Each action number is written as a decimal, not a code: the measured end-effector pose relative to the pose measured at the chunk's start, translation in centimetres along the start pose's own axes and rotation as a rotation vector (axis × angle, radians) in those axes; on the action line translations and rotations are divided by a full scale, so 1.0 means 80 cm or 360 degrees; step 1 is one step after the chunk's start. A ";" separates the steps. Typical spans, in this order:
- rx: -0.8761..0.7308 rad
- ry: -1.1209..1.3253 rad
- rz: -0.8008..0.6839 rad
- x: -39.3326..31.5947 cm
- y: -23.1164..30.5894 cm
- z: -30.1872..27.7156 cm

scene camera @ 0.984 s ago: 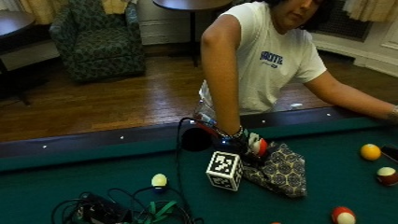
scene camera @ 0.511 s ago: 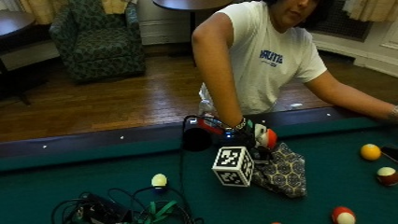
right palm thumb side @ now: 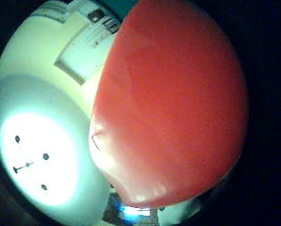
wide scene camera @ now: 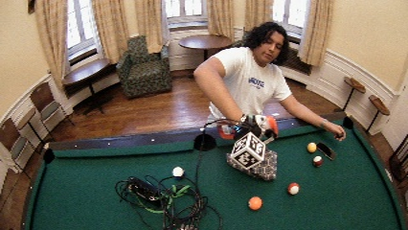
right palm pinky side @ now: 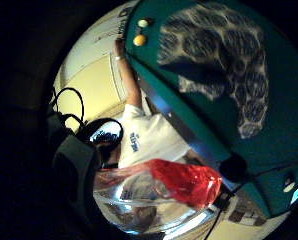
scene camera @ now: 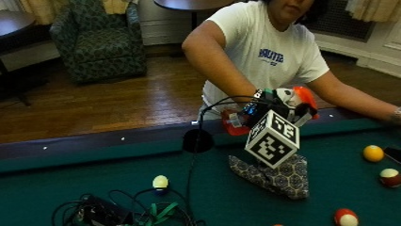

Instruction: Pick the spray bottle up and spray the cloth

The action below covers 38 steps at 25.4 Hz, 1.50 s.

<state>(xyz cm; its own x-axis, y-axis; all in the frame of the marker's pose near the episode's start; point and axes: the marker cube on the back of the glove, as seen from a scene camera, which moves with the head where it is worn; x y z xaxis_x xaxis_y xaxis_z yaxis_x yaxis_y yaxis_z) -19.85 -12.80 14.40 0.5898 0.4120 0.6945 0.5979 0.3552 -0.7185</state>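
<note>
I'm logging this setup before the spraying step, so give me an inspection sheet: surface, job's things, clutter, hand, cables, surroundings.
Surface: green pool table, dark rail along the person's side.
Job's things: spray bottle, red and clear, held up off the felt; patterned cloth lying crumpled on the felt beneath it.
Clutter: billiard balls, among them a yellow ball and a pale ball.
Hand: gloved right hand grips the spray bottle above the cloth.
Cables: a black tangle of cables on the felt.
Surroundings: wooden floor, patterned armchair, round tables, curtained windows.
</note>
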 end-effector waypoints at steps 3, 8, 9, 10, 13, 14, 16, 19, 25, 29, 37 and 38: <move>0.0092 0.0061 -0.0194 -0.036 0.002 -0.011; 0.0262 0.0135 -0.0480 -0.073 0.002 -0.020; 0.0298 0.0154 -0.0532 -0.078 0.002 -0.020; 0.0331 0.0174 -0.0582 -0.083 0.002 -0.020; 0.0429 0.0220 -0.0734 -0.099 0.005 -0.017; 0.0464 0.0232 -0.0787 -0.104 0.006 -0.015; 0.0528 0.0246 -0.0894 -0.111 0.009 -0.012; 0.0589 0.0246 -0.1029 -0.117 0.013 -0.005; 0.0626 0.0207 -0.1163 -0.113 0.009 0.009; 0.0628 0.0186 -0.1188 -0.112 -0.010 0.015; 0.0616 0.0149 -0.1188 -0.113 -0.079 0.020; 0.0608 0.0129 -0.1187 -0.112 -0.091 0.020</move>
<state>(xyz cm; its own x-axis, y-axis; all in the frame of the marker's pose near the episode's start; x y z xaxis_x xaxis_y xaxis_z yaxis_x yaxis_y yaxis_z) -30.35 -17.77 13.35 0.1589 -0.0999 0.9822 0.6302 0.7761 -0.0230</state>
